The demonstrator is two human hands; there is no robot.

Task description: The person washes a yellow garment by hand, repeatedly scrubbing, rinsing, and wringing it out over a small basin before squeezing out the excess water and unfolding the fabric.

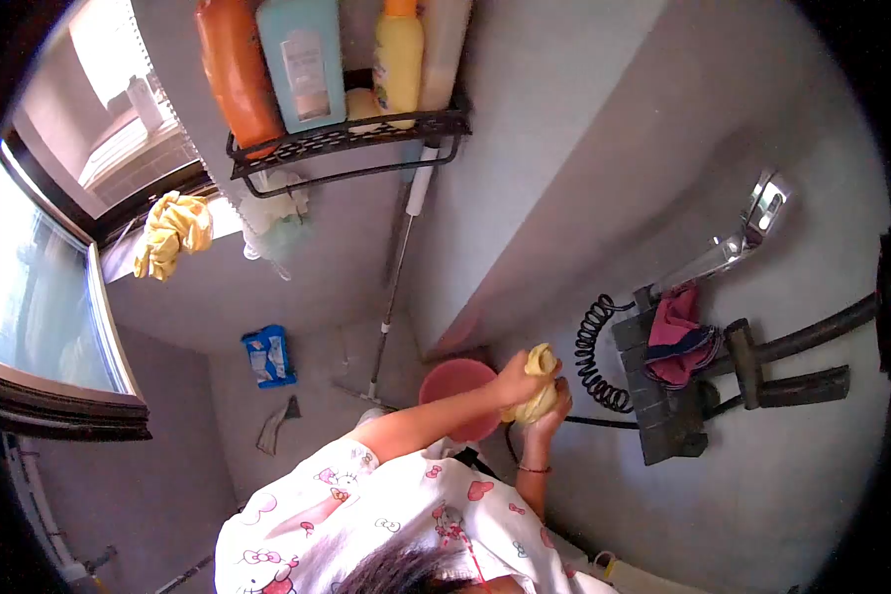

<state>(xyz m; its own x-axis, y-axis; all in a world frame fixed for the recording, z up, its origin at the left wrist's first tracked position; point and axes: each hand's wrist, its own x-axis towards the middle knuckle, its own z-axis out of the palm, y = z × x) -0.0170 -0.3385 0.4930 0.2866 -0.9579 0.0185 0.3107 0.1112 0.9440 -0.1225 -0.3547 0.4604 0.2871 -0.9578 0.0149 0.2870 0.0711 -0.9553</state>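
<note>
Both hands grip one crumpled yellow cloth (pixel 537 404) in front of the body. My left hand (pixel 517 382) is wrapped round its upper part, and a folded end sticks out above the fingers. Lower on the cloth, my right hand (pixel 551 414) is closed round it, with a thin red band on that wrist. Just left of the hands and below them is a pink basin (pixel 457 381), partly hidden by the forearm.
A black rack (pixel 366 134) with several bottles hangs at the top. An open window (pixel 45 267) stands at left, a yellow cloth bundle (pixel 175 233) near it. A long pole (pixel 398 267) leans at centre. At right are a coiled hose (pixel 589 351) and a pink cloth (pixel 675 337).
</note>
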